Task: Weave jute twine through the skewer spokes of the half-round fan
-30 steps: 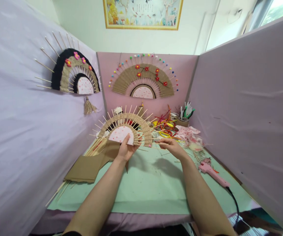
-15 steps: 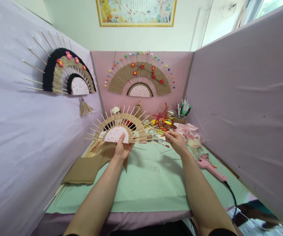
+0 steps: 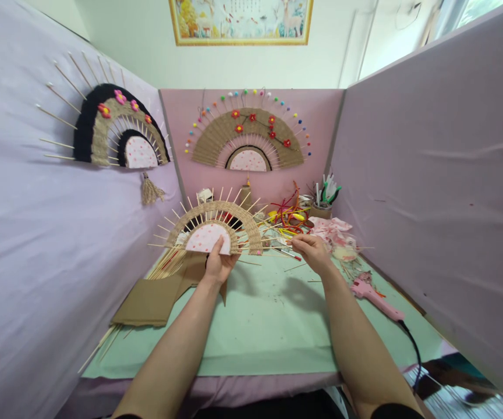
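Note:
My left hand [image 3: 220, 265] is closed on a half-round woven fan [image 3: 255, 235], thumb over its white centre with pink dots and fingers behind. Thin wooden sticks fan out from the centre through a tan twine band, their ends bare. The fan is held above the table, its flat edge toward me. To its right, my right hand [image 3: 311, 251] is pinched closed near the tips of the lowest sticks. What lies between its fingertips is too thin to make out.
Cardboard [image 3: 146, 299] lies over loose sticks on the left. A pink glue gun [image 3: 376, 299] with a black cord rests at right. Coloured pipe cleaners [image 3: 293, 212], pink-dotted cloth [image 3: 330, 230] and a pot [image 3: 320, 210] with tools stand behind. Two finished fans [image 3: 210, 139] hang on the panels.
My right hand has drawn a little to the right, away from the fan's band, fingers still pinched. My left hand keeps its hold on the fan. The view has turned slightly right.

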Motion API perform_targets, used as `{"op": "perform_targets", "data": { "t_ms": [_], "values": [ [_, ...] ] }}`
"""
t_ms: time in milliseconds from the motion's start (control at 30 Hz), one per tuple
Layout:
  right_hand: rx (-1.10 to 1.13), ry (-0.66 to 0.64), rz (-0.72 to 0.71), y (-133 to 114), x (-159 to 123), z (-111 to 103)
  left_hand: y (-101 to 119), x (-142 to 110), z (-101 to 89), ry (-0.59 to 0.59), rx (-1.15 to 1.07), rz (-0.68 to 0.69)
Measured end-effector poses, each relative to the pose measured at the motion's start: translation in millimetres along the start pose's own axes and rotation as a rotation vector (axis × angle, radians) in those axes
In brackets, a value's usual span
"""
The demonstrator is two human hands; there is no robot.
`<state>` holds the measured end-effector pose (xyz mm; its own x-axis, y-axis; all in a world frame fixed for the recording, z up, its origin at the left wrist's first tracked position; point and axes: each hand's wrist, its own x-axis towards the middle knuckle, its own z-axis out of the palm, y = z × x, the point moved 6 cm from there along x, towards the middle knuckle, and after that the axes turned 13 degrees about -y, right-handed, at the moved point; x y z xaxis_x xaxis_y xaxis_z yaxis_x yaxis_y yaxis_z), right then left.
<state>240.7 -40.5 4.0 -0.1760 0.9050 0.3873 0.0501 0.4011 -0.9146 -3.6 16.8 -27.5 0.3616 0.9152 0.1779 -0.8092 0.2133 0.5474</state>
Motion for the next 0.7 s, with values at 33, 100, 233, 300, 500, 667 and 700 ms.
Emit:
{"op": "perform_targets", "data": {
  "t_ms": [33, 100, 233, 300, 500, 667, 700],
  "values": [
    [0.002, -0.003, 0.004, 0.6, -0.2, 0.4, 0.3, 0.0, 0.2, -0.002, -0.003, 0.004],
    [0.015, -0.013, 0.009, 0.8, -0.4, 1.9, 0.9, -0.2, 0.8, -0.006, -0.012, 0.010],
    [0.038, -0.072, 0.032, 0.0, -0.1, 7.6, 1.9, -1.4, 2.7, -0.005, -0.020, 0.012],
    [0.014, -0.105, 0.051, 0.1, 0.4, 12.3, 1.8, -1.9, 3.6, -0.003, -0.021, 0.012],
    [-0.133, -0.287, 0.115, -2.4, 0.6, 50.0, -3.5, -2.0, 6.1, -0.021, -0.045, -0.020],
    [-0.215, -0.369, 0.108, -8.8, -1.3, 72.0, -7.6, -2.8, 7.3, -0.022, -0.047, -0.048],
    [-0.216, -0.360, 0.110, -8.9, -1.2, 71.9, -7.3, -2.9, 7.2, -0.018, -0.048, -0.036]
  ]
}}
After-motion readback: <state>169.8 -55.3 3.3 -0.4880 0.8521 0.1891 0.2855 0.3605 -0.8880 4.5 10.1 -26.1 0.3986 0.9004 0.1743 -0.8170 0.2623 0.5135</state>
